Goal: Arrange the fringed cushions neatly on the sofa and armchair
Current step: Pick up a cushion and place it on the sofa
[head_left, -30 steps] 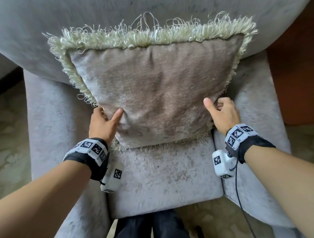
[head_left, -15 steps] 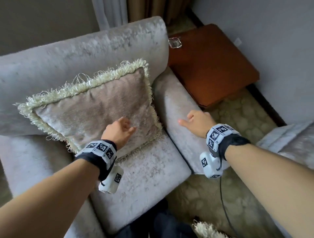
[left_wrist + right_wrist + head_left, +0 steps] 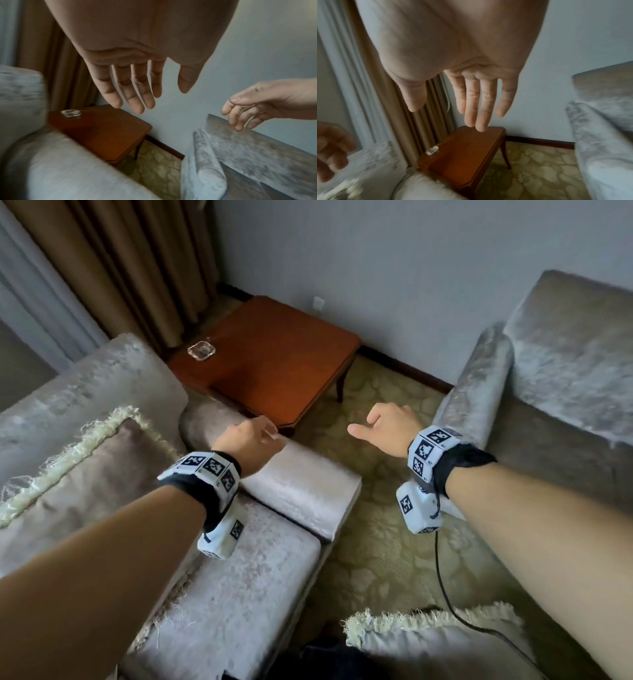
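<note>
Both hands have come off the cushion since a second ago, when they pressed at its lower corners. The fringed cushion now stands propped against the back of the armchair, at the left of the head view, with nobody touching it. The left hand hangs in the air over the armchair's arm, its grip apart, fingers straight and loose, holding nothing. The right hand floats over the patterned carpet between the armchair and the sofa, its grip likewise apart and empty, thumb out to the side. The view has swung to the right since then, so the wooden side tabletop with its glass ashtray now sits in the middle, the brown curtain behind it. A second fringed cushion lies low at the bottom edge, near the person's legs; what it rests on is not visible.
</note>
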